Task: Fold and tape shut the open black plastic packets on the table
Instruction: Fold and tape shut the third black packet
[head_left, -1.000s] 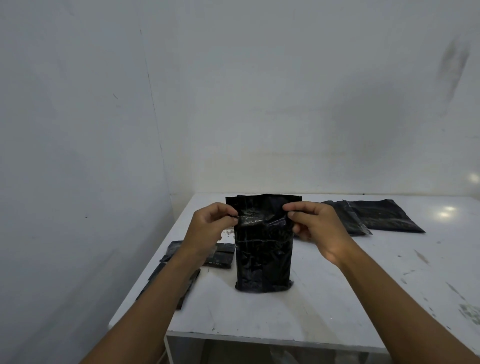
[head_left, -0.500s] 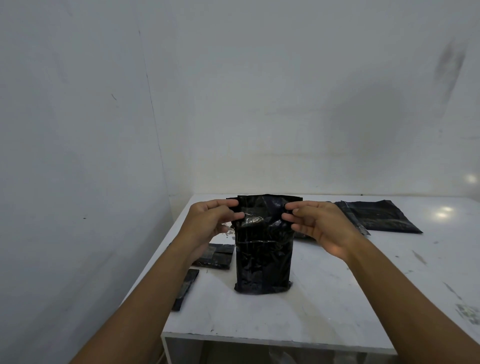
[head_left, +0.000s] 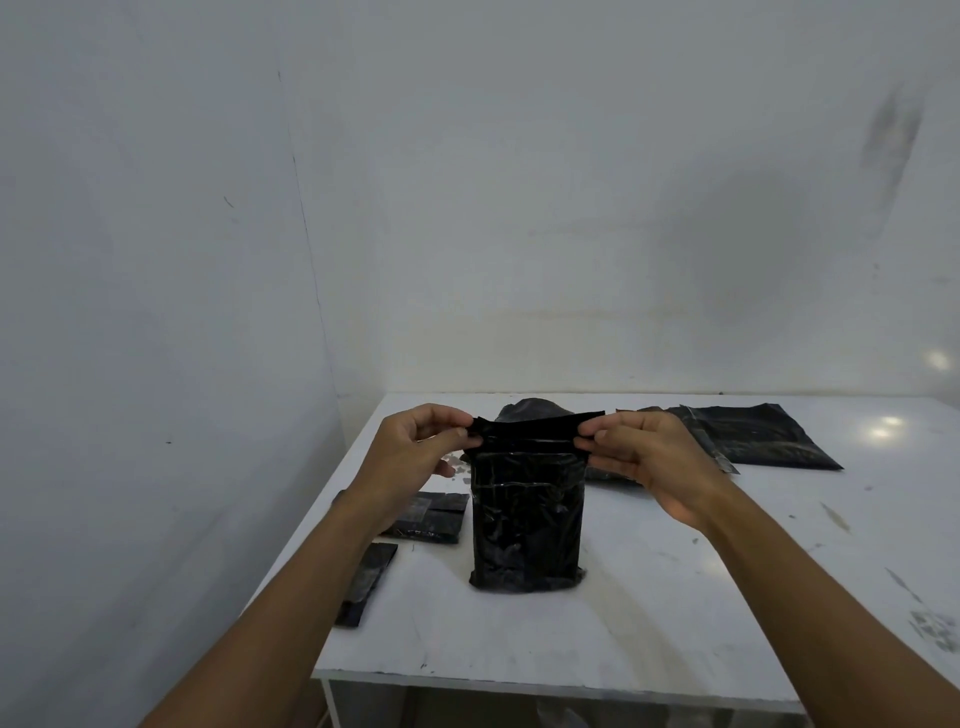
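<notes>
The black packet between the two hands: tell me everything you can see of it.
The black packet is glossy, crinkled plastic and stands upright on its base on the white table. Its body looks filled and blocky, with shiny horizontal bands across the upper half, either creases or tape. The top strip is stretched flat and level. The left hand pinches its left corner and the right hand its right corner.

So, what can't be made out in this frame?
Head view:
- What the packet holds: hidden by its black plastic.
- Dark lump behind it: mostly covered by the top flap.
- Small packets: partly under the left forearm.
- Flat bags: near edge behind the right hand.
- Tape on the fold: too dark to tell.
</notes>
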